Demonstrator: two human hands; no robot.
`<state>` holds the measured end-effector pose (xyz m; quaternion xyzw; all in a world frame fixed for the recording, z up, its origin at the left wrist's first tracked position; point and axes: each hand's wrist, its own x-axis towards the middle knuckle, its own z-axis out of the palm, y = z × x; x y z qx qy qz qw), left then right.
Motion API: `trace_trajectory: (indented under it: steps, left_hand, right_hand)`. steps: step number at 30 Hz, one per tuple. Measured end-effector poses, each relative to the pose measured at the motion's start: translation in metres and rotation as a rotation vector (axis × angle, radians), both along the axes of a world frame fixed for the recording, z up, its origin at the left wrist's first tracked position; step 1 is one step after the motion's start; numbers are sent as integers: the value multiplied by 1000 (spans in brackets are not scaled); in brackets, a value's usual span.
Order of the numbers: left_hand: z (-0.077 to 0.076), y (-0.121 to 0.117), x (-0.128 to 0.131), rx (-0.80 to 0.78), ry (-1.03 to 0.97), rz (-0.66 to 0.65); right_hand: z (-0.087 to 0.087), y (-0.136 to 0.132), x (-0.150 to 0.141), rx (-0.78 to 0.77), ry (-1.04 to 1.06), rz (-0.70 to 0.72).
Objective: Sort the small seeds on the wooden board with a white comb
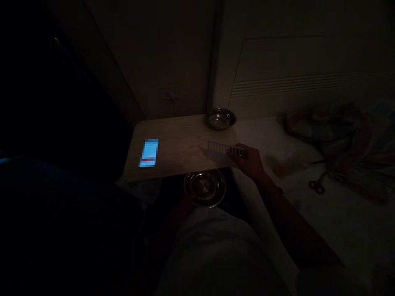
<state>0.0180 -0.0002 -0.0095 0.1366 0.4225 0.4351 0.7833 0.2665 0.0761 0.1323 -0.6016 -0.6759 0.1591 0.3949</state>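
Note:
In dim light, my right hand point(247, 158) is closed on the right end of a pale flat piece with a row of slots point(219, 148), whose exact kind I cannot make out. It is held at the near right part of a light wooden tabletop point(173, 131). Just below the table's near edge, a shiny metal bowl point(220, 193) is at my lap. My left hand point(187, 203), very dark, is at the bowl's lower left rim and appears to grip it. What lies inside the bowl is hard to tell.
A lit phone point(149, 153) lies on the table's left side. Another metal bowl point(220, 119) stands at the back right corner. To the right, red-handled scissors point(317, 187) and a patterned cloth item point(321, 123) rest on a pale surface. A wall socket point(169, 93) holds a plugged cable.

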Motion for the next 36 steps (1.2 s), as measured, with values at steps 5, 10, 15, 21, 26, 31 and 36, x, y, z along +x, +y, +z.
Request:
trace_trajectory:
  steps: [5, 10, 15, 21, 26, 31, 36]
  left_hand:
    - [5, 2, 2, -2, -28, -8]
    - [-10, 3, -3, -1, 8, 16]
    - [-23, 4, -4, -40, 43, 19]
    - [-24, 2, -4, -29, 13, 3]
    - [-16, 0, -5, -19, 43, 2]
    - [8, 2, 1, -2, -4, -17]
    - [22, 0, 4, 16, -35, -13]
  right_hand:
    - [2, -5, 1, -6, 6, 27]
    - [3, -7, 1, -29, 9, 67]
    - [1, -7, -1, -38, 22, 89]
    - [-1, -6, -2, -45, 18, 90]
    - [1, -7, -4, -57, 5, 109]
    - [5, -10, -4, -45, 4, 102]
    - [5, -11, -2, -44, -36, 117]
